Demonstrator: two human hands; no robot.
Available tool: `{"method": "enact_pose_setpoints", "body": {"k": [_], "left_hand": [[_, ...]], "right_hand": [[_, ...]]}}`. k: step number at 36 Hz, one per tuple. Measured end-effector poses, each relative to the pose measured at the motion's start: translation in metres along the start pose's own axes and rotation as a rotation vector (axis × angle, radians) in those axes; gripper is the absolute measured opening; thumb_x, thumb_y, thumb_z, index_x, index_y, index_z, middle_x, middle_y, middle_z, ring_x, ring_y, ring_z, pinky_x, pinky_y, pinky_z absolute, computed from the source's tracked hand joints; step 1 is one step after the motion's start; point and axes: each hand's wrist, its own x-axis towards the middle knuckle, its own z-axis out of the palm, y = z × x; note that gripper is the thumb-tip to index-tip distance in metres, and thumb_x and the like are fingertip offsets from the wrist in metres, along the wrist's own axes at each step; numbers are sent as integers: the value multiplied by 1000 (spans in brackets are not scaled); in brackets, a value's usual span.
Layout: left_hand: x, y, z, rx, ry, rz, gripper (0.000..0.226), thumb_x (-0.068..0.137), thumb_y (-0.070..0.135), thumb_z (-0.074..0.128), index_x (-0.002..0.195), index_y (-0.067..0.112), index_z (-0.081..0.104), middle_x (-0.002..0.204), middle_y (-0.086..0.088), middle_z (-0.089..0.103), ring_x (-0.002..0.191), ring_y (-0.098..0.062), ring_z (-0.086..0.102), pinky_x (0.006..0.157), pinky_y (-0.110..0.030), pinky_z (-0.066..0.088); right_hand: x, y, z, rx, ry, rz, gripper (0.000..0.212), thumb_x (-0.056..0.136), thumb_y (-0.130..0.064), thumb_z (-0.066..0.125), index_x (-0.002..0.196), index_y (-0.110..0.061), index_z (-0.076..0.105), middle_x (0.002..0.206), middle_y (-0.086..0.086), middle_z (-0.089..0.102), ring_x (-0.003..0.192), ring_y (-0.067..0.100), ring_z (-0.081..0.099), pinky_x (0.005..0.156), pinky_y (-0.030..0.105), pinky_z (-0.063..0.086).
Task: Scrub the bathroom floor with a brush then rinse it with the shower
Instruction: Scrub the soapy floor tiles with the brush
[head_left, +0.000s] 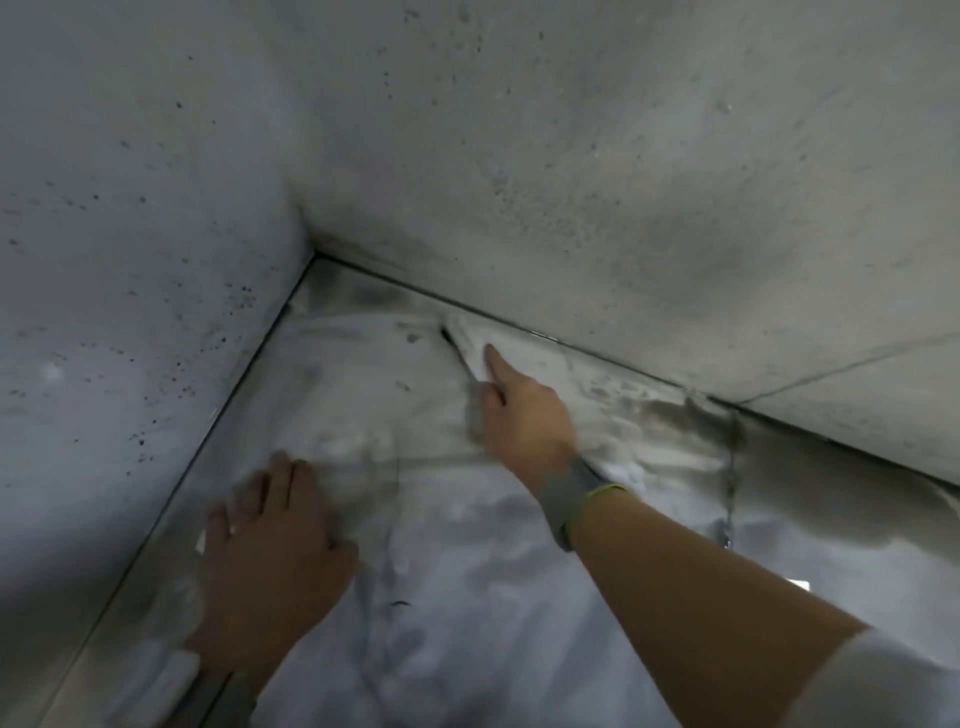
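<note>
The soapy floor (467, 597) is being scrubbed: the brush (475, 400) is gripped by the right hand (524, 415), the left hand (270, 561) spread flat. Strokes toward the grimy corner (332, 280) are called for next.

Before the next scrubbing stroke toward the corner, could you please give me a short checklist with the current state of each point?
1. Brush held: ok, the right hand curls round its handle, forefinger stretched along it.
2. Brush head on the floor: ok, its tip lies in the foam near the back wall.
3. Left hand braced: ok, it rests flat on the wet floor, fingers straight.
4. Foam cover: ok, suds spread over most of the floor.
5. Corner scrubbed: not ok, dark grime shows there.
6. Shower within reach: cannot tell, it is out of view.
</note>
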Motion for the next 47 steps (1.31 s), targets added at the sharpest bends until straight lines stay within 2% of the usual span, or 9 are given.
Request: {"method": "enact_pose_setpoints", "body": {"k": [6,13,17,24,28,36,40,43,47], "left_hand": [[-1,2,-3,-8,19,-21,90,84,51,45,160,19,8,172,-2,-4,156,-28,4,124,-54,15],[-7,12,-3,23,29,-27,97,82,55,43,161,14,5,171,-9,-5,156,-33,3,124,-50,14],[-8,17,-4,55,55,-25,97,86,54,50,161,14,5,171,-8,-5,156,-33,5,124,-49,16],[-11,13,1,92,129,-12,96,75,57,53,155,14,25,169,-10,14,151,-33,21,118,-52,27],[-12,13,1,113,149,-3,91,73,53,55,152,12,34,167,-12,23,147,-34,31,116,-52,30],[-8,12,4,138,166,-20,82,85,51,56,154,15,31,168,-8,22,147,-31,32,116,-49,31],[-4,12,7,121,178,-36,84,84,53,52,155,14,31,168,-8,22,148,-32,31,118,-50,28],[-8,15,15,116,218,-65,82,83,50,55,153,13,33,167,-10,24,147,-34,29,117,-53,26],[-20,23,29,129,283,-38,84,77,44,61,149,7,40,161,-16,34,143,-40,34,116,-60,26]], "right_hand": [[-55,157,-68,-27,129,362,52,103,-42,46,154,-39,37,128,16,67,115,37,64,83,35,45],[-108,236,-121,21,338,730,58,97,-45,37,148,-18,43,132,30,59,114,51,57,95,50,46],[-102,166,-81,93,401,550,53,105,-39,43,156,-28,37,139,20,59,121,43,57,97,42,44],[-78,1,29,101,-81,-37,54,102,-37,42,156,-39,32,126,14,66,116,37,59,96,42,50],[-74,1,40,-40,-221,-216,53,105,-42,38,156,-43,26,127,16,62,111,39,59,91,46,51],[-102,209,-55,168,251,370,49,104,-34,46,153,-33,42,121,23,68,112,41,63,88,39,48],[-107,256,-91,204,427,616,50,105,-32,44,153,-18,43,140,21,58,126,45,53,102,45,43],[-106,224,-80,217,475,514,48,104,-29,45,151,-19,46,135,20,62,121,42,58,97,43,45],[-122,136,-18,182,263,177,52,101,-44,44,152,-37,41,107,13,73,103,33,66,84,38,49]]}}
